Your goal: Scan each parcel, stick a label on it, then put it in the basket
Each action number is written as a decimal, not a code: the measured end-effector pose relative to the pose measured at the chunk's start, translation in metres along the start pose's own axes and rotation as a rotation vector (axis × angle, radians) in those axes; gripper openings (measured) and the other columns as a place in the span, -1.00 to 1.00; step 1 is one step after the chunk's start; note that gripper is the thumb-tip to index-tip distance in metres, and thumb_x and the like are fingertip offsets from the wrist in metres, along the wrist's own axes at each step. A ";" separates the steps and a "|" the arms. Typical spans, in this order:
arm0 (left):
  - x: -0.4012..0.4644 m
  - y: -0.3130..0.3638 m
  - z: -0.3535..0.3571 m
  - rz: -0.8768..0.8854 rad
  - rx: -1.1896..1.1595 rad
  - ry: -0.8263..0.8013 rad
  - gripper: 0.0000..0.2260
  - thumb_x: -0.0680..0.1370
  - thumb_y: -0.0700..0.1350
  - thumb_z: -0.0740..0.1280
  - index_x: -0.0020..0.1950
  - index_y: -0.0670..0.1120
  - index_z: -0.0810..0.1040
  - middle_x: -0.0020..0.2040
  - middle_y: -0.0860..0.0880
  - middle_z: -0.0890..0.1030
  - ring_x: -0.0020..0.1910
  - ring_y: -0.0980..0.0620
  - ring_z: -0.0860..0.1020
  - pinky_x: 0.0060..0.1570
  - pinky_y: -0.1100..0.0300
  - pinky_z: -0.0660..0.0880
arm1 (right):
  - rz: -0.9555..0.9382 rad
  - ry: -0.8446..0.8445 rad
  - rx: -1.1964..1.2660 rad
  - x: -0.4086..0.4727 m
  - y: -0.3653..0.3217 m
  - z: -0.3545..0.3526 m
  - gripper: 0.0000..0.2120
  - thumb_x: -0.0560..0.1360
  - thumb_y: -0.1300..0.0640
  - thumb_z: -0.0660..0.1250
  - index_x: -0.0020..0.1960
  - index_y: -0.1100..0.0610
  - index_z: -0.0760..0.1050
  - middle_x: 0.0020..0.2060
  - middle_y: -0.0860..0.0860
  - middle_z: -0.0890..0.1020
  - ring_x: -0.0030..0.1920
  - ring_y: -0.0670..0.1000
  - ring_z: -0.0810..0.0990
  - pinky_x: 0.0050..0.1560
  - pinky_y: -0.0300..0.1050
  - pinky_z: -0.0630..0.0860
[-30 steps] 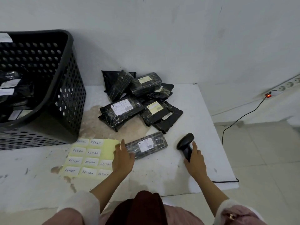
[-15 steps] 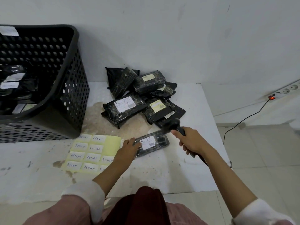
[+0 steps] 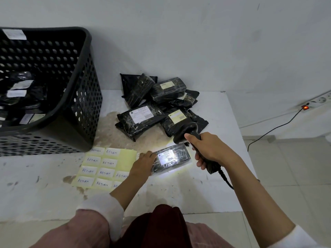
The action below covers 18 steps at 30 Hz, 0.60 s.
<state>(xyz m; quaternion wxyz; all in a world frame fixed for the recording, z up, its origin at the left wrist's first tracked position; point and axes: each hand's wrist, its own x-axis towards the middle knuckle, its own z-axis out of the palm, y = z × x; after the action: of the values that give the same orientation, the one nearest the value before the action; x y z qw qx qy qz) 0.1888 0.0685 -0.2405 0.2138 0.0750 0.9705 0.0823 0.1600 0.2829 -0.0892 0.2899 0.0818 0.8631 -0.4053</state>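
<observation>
A black wrapped parcel [image 3: 176, 158] with a white address label lies on the white table [image 3: 220, 111] in front of me. My left hand [image 3: 143, 164] holds its left end down. My right hand [image 3: 208, 148] grips a black handheld scanner [image 3: 186, 134] above the parcel's right end, head pointed down. White scanner light floods the parcel's label and the table around it. A yellow sheet of "RETURN" labels [image 3: 107, 166] lies just left of my left hand. The black perforated basket [image 3: 78, 97] stands tilted at the left with several parcels inside.
A pile of several black parcels [image 3: 155, 108] sits at the table's back, against the wall. The scanner's cable [image 3: 226, 179] hangs off the table's right edge. A power strip [image 3: 315, 102] with a red light lies on the floor at the right.
My right hand picked the scanner up from the table and brought it left over the parcel. The scanner light has come on. My left hand stayed on the parcel's left end.
</observation>
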 end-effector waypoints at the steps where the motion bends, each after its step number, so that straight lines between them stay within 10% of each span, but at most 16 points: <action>1: 0.000 0.000 0.000 -0.001 -0.003 -0.001 -0.36 0.48 -0.21 0.41 0.48 -0.08 0.18 0.42 -0.03 0.27 0.36 -0.06 0.29 0.14 0.14 0.45 | 0.000 0.001 0.004 -0.001 -0.001 -0.001 -0.44 0.53 -0.28 0.19 -0.17 0.26 0.44 -0.49 0.12 0.62 -0.50 0.13 0.62 -0.48 -0.17 0.53; 18: -0.001 0.001 0.001 -0.006 -0.027 0.038 -0.38 0.49 -0.21 0.40 0.47 -0.06 0.19 0.38 -0.01 0.31 0.32 -0.02 0.32 0.15 0.17 0.47 | 0.020 -0.065 0.051 -0.012 -0.006 -0.008 -0.47 0.54 -0.26 0.19 -0.10 0.26 0.42 -0.49 0.08 0.59 -0.51 0.10 0.60 -0.46 -0.16 0.53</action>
<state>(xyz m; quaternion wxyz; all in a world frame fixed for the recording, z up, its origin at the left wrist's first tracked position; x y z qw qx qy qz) 0.1903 0.0695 -0.2409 0.1964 0.0679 0.9734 0.0961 0.1636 0.2860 -0.0745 0.3195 0.0845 0.8417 -0.4269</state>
